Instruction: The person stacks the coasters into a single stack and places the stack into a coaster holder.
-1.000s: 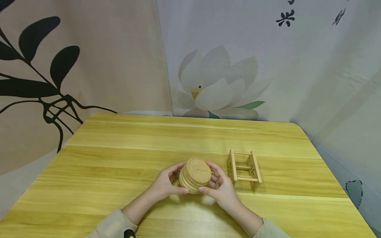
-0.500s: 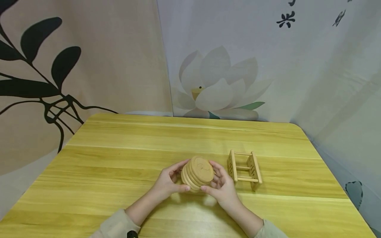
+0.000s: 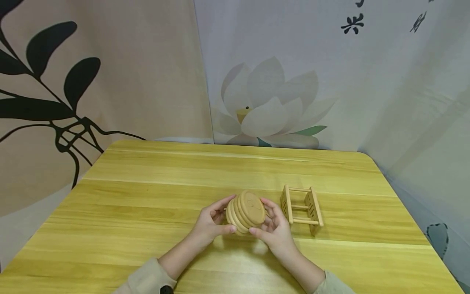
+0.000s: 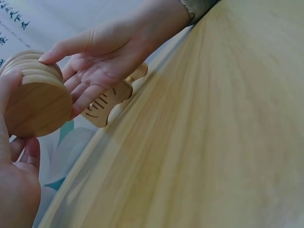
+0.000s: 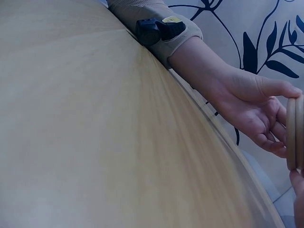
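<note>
Between both hands, a stack of round wooden coasters (image 3: 253, 208) is held tilted over the table, its top face leaning to the right. My left hand (image 3: 210, 224) grips the stack from the left, thumb at the near edge and fingers at the far side. From the right, my right hand (image 3: 275, 228) grips it the same way. A faint line drawing shows on the top coaster. In the left wrist view the plain underside of the coaster stack (image 4: 40, 107) faces the camera. Just right of my right hand stands a small wooden rack (image 3: 301, 208) with slotted sides and round crossbars.
The wood-grain table (image 3: 165, 171) has rounded far corners. Behind it hangs a printed cloth (image 3: 279, 106) with a lotus and dark leaves. A black wrist camera (image 5: 149, 31) is strapped over the left sleeve.
The coaster stack has moved slightly up and to the right and tilted further, with both hands keeping their hold. The rack has stayed put.
</note>
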`<state>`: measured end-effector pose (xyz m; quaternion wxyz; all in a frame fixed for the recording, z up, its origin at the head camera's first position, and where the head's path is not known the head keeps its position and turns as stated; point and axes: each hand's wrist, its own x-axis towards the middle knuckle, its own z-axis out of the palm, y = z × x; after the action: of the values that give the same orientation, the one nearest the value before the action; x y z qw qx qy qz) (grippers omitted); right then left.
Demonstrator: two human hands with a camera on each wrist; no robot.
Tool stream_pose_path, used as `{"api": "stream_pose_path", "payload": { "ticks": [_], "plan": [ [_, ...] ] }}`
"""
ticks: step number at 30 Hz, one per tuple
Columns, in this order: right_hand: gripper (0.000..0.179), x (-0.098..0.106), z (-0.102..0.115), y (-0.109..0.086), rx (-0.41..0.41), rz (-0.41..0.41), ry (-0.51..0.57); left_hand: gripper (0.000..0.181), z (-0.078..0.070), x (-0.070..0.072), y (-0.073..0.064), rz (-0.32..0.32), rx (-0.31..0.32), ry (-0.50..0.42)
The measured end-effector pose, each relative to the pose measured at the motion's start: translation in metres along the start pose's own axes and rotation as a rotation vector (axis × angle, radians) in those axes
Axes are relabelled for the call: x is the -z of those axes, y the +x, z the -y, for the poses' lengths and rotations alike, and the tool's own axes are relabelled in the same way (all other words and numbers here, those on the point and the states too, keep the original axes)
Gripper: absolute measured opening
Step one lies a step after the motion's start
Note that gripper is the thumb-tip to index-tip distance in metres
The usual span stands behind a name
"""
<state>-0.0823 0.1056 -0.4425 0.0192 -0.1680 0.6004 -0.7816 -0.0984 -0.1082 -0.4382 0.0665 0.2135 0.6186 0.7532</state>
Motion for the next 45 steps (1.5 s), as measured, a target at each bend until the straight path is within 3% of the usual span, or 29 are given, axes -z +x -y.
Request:
{"api": "stream_pose_path", "payload": {
  "ticks": [9, 20, 32, 45],
  "plan": [
    [0.081, -0.001, 0.001, 0.000, -0.014, -0.030, 0.001, 0.083, 0.001, -0.002, 0.001, -0.006, 0.014, -0.052],
    [0.084, -0.003, 0.003, -0.001, -0.035, -0.051, 0.002, 0.085, 0.003, -0.004, 0.001, 0.005, -0.011, -0.108],
    [0.084, -0.002, 0.003, -0.003, -0.026, 0.027, -0.077, 0.085, 0.004, -0.006, 0.001, -0.033, 0.017, -0.117],
    [0.072, -0.004, 0.005, -0.004, -0.020, 0.004, -0.232, 0.081, 0.001, -0.014, 0.001, -0.077, 0.068, -0.098]
  ]
}}
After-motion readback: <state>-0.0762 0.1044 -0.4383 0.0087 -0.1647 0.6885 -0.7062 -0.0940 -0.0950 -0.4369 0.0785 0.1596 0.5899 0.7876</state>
